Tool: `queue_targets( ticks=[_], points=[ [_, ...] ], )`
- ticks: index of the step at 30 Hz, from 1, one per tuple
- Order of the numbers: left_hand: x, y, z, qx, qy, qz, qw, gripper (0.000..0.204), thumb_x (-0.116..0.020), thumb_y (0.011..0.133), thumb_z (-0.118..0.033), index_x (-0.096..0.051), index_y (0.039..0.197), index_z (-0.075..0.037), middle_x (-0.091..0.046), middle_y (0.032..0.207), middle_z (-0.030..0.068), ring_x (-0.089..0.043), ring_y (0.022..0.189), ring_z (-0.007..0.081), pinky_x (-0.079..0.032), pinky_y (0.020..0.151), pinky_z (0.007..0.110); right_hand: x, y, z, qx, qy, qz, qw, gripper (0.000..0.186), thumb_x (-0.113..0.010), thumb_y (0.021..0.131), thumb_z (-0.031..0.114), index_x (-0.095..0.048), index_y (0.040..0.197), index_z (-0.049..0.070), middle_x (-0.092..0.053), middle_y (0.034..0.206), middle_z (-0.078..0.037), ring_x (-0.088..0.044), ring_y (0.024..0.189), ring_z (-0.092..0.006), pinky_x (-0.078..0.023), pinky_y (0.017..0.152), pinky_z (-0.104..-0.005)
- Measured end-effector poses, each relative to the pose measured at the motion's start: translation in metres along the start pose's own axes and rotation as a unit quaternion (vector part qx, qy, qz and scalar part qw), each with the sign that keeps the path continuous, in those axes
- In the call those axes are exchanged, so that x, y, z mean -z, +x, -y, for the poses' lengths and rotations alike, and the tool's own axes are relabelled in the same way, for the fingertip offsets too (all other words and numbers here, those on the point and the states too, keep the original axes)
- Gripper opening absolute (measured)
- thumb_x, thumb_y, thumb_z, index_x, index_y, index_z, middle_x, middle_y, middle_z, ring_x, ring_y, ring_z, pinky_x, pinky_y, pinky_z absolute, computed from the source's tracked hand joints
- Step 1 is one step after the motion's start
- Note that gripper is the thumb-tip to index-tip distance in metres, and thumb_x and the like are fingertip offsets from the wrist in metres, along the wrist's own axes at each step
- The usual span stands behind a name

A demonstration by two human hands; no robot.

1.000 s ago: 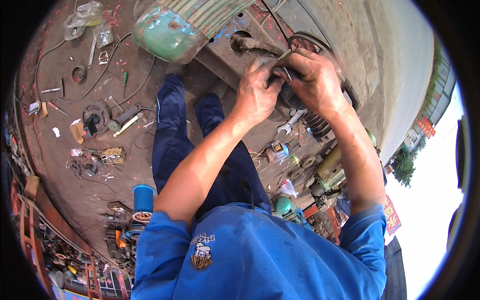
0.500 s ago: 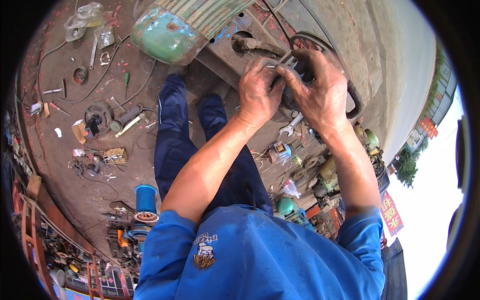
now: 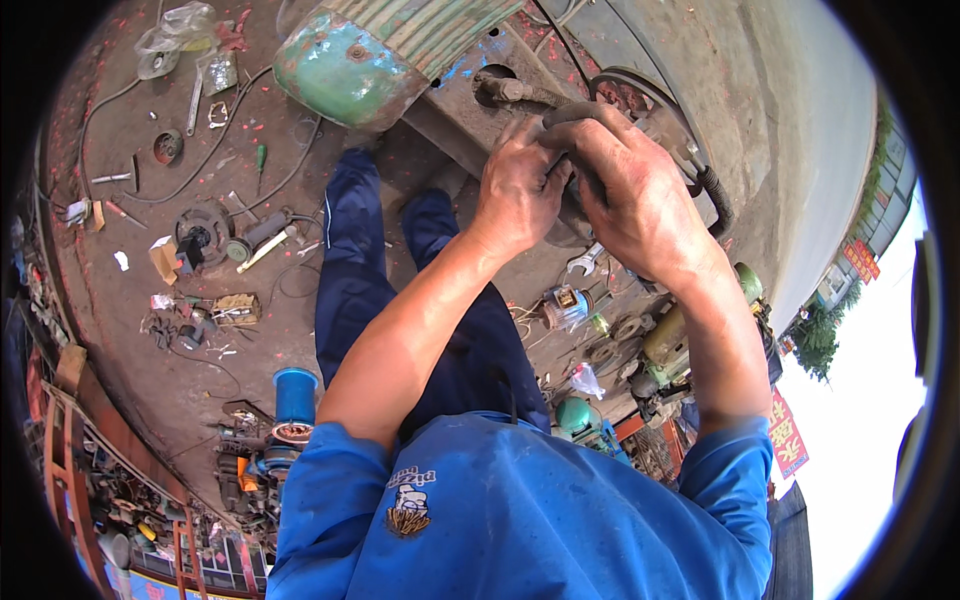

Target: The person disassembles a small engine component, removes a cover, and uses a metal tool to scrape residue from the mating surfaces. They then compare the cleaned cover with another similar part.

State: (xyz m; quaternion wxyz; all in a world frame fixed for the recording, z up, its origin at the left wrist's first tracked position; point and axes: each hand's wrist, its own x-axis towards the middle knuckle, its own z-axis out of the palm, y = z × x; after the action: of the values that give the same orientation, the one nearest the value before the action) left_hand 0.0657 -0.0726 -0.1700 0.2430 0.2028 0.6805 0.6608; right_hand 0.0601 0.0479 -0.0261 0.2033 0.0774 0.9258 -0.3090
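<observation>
My left hand [image 3: 520, 190] is closed, thumb against curled fingers. My right hand [image 3: 640, 185] bends over its fingertips, its own fingers curled and touching the left ones. Whatever small part sits between them is hidden by the knuckles. Both hands are above the end of a rusty metal base [image 3: 460, 118], beside a grimy bolt-headed hose fitting [image 3: 510, 90]. Just beyond the right hand is a belt pulley wheel [image 3: 622, 95]. A worn green motor [image 3: 350, 75] rests on the base, farther left. Under the right wrist, an open-ended wrench [image 3: 584, 261] lies on the ground.
Left of my legs lie a green screwdriver [image 3: 261, 158], a long wrench [image 3: 194, 105], an angle grinder [image 3: 255, 238], a round flanged part [image 3: 205, 232] and loose cables. A blue cylinder [image 3: 294, 397] stands lower left. Machine parts crowd the lower right, around a teal round housing [image 3: 573, 414].
My right hand's thumb and fingers were spread around a thin metal piece; now they have curled in over the left fingertips, hiding it. The left hand has barely moved.
</observation>
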Motion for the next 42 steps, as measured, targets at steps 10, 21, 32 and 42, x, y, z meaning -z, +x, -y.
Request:
queue_targets(
  ticks=[10,21,32,42],
  points=[
    [-0.002,0.006,-0.019,0.049,0.012,-0.062,0.997,0.014,-0.075,0.075,-0.005,-0.064,0.083,-0.001,-0.059,0.085,0.0147,-0.060,0.081,0.0369,-0.049,0.071,0.044,-0.015,-0.023,-0.020,-0.070,-0.029,-0.180,0.981,0.037,-0.072,0.076,0.008,-0.063,0.112,0.004,-0.066,0.108,-0.015,-0.061,0.104,-0.0352,-0.048,0.090,-0.0449],
    [-0.007,0.003,-0.006,0.028,-0.022,-0.058,0.998,0.016,-0.068,0.075,-0.002,-0.065,0.091,-0.003,-0.061,0.092,0.0153,-0.061,0.086,0.0378,-0.051,0.073,0.043,-0.037,-0.012,-0.027,0.026,-0.102,-0.154,0.982,0.026,-0.075,0.076,0.018,-0.067,0.100,0.014,-0.063,0.093,-0.007,-0.060,0.092,-0.0318,-0.047,0.075,-0.0477],
    [-0.002,0.003,-0.015,0.023,-0.045,-0.029,0.998,0.013,-0.067,0.081,0.006,-0.067,0.093,0.002,-0.063,0.093,0.0150,-0.064,0.081,0.0293,-0.051,0.071,0.036,-0.040,-0.028,-0.033,-0.075,-0.127,-0.232,0.962,0.031,-0.077,0.076,0.012,-0.066,0.104,0.005,-0.065,0.105,-0.013,-0.060,0.100,-0.0357,-0.046,0.091,-0.0469],
    [-0.019,0.007,-0.017,-0.007,-0.023,-0.090,0.996,0.013,-0.072,0.079,-0.001,-0.059,0.082,-0.001,-0.057,0.084,0.0094,-0.059,0.075,0.0237,-0.049,0.067,0.034,-0.050,-0.022,-0.024,-0.093,-0.076,-0.241,0.963,0.030,-0.078,0.075,0.020,-0.067,0.099,0.006,-0.064,0.093,-0.012,-0.059,0.094,-0.0347,-0.042,0.093,-0.0482]
  ],
)
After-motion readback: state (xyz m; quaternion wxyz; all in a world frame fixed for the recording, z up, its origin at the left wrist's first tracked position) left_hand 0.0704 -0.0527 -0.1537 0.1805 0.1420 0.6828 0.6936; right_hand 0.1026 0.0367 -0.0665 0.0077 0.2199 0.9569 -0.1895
